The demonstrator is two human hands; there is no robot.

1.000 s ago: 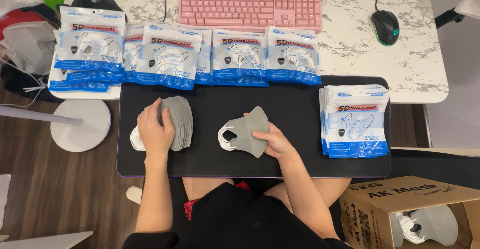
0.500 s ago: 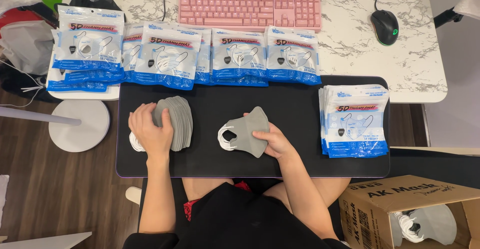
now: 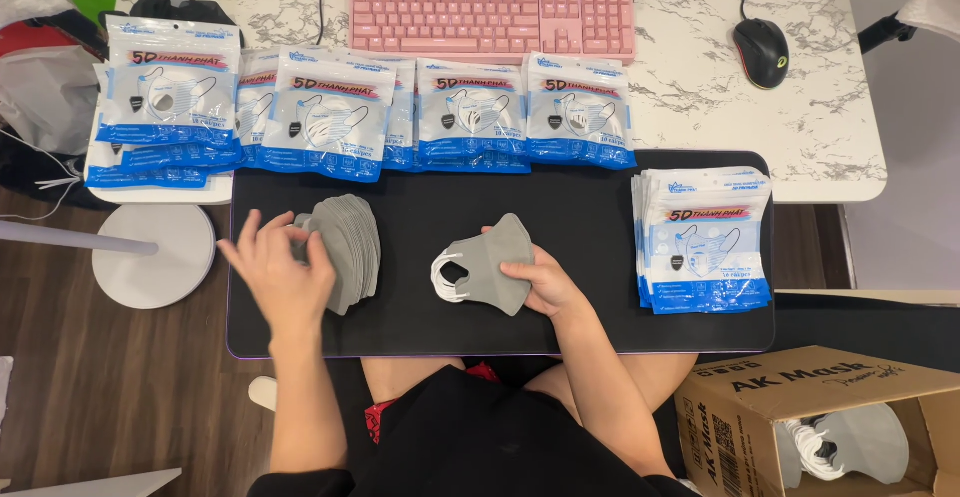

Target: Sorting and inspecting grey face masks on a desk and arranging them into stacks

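Where black mat [image 3: 590,247] covers marble desk [image 3: 700,107] (wood floor [image 3: 120,387] below), masks [image 3: 345,247] lie.

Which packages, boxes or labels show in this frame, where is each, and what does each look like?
Row of mask packets: far edge of black mat, flat blue-and-white pouches, overlapping.
Stack of packets: right end of mat, same blue-and-white.
Cardboard box: lower right, brown, open, grey masks inside.

The fanned stack of grey masks [image 3: 345,249] looks like soft, matt cloth. It lies on a smooth, matt black mat [image 3: 580,217]. The far white marbled desk [image 3: 700,87] is polished; the blue-white packets [image 3: 477,117] are glossy plastic; the near-right brown box [image 3: 800,407] is matt cardboard.
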